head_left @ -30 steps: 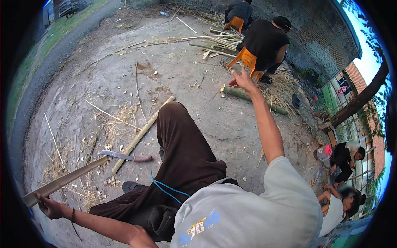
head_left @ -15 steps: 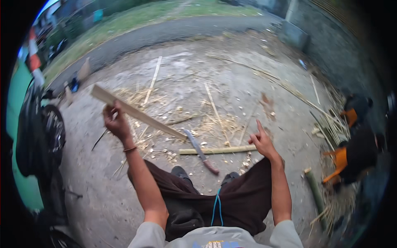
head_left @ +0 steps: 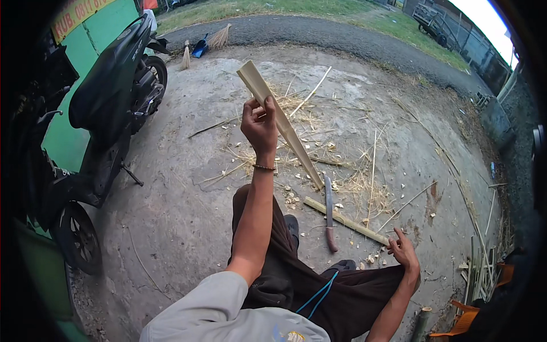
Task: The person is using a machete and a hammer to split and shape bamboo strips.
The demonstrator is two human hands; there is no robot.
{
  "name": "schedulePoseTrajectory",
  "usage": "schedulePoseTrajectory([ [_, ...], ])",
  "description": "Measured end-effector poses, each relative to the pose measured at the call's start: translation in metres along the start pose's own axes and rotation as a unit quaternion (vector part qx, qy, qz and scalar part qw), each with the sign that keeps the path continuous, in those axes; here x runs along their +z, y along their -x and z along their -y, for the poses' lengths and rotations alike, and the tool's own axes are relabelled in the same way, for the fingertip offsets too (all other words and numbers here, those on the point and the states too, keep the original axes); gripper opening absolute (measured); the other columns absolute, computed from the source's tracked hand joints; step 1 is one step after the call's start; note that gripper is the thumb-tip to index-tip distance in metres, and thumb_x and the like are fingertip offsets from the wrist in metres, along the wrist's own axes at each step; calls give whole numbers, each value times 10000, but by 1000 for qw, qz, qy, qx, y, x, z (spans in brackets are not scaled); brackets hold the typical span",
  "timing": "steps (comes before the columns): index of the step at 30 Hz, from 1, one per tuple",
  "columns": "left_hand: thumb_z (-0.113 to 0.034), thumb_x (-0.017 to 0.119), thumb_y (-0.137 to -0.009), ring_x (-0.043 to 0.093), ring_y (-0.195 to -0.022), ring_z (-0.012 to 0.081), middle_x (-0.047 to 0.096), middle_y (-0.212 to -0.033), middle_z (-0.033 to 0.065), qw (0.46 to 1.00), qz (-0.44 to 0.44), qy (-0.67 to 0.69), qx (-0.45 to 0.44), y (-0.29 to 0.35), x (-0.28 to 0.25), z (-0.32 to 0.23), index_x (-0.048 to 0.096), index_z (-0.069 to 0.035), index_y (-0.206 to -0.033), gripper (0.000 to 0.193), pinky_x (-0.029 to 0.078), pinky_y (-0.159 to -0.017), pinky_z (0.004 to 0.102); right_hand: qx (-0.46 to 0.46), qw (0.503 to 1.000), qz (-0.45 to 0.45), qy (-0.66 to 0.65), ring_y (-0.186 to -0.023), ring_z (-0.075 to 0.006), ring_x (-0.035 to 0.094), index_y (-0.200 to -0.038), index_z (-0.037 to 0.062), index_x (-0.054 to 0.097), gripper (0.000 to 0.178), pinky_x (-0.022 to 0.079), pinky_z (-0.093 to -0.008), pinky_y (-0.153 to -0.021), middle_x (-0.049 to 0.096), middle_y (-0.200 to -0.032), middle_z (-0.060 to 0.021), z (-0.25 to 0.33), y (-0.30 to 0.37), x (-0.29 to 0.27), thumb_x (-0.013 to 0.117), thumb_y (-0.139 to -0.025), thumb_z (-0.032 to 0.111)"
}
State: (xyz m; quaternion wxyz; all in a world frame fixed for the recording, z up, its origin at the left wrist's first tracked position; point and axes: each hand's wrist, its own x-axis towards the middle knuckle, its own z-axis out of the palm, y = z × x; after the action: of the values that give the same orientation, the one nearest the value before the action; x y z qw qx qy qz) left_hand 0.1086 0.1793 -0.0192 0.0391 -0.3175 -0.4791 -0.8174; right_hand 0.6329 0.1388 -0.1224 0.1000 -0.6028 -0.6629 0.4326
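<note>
Raised in front of me, my left hand (head_left: 261, 126) grips a split bamboo piece (head_left: 290, 139), pale and trough-shaped, between thumb and fingers. It slants down to the right, its low end by the tip of a machete (head_left: 329, 208). The machete lies on the ground with its dark blade across a greenish bamboo length (head_left: 353, 222) and its brown handle towards me. My right hand (head_left: 403, 251) is beside my right knee, near that length's right end. Its index finger points out, the other fingers bend loosely, and nothing shows in it.
Bamboo shavings (head_left: 364, 194) and thin strips litter the concrete ahead. A black motorbike (head_left: 108, 97) stands at the left. Brooms (head_left: 219, 37) and a blue dustpan (head_left: 200, 47) lie far off. Bamboo strips (head_left: 478, 273) and a thick bamboo pole (head_left: 421, 324) are at the right.
My view has swung left, bringing the whole motorbike into sight. My left hand keeps hold of the split bamboo piece; my right hand stays near my right knee.
</note>
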Motion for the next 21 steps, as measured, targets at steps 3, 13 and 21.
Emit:
schedulePoseTrajectory([
  [3, -222, 723, -914, 680, -710, 139, 660, -910, 87, 1000, -20, 10, 12, 2, 6, -11, 581, 13, -1077, 320, 546, -570, 248, 7, 1000, 4, 18, -737, -198, 689, -1473, 46, 394, 533, 549, -332, -647, 687, -871, -186, 5, 2, 0, 578, -995, 192],
  [13, -157, 724, -903, 662, -908, 149, 667, -1080, 75, 996, 3, -1, 85, 25, 17, -21, 605, -8, -1112, 283, 556, -659, 252, 25, 1000, -7, 11, -720, -179, 665, -1457, 45, 424, 532, 540, -329, -674, 690, -853, -150, 4, 1, 3, 588, -991, 242],
  [21, -186, 719, -900, 711, -785, 183, 714, -931, 146, 995, -64, -9, 74, 0, 3, 13, 618, 55, -1024, 289, 615, -596, 275, 21, 999, -12, 28, -711, -179, 662, -1443, 46, 435, 517, 525, -337, -652, 684, -825, -134, -2, 0, 1, 592, -986, 230],
])
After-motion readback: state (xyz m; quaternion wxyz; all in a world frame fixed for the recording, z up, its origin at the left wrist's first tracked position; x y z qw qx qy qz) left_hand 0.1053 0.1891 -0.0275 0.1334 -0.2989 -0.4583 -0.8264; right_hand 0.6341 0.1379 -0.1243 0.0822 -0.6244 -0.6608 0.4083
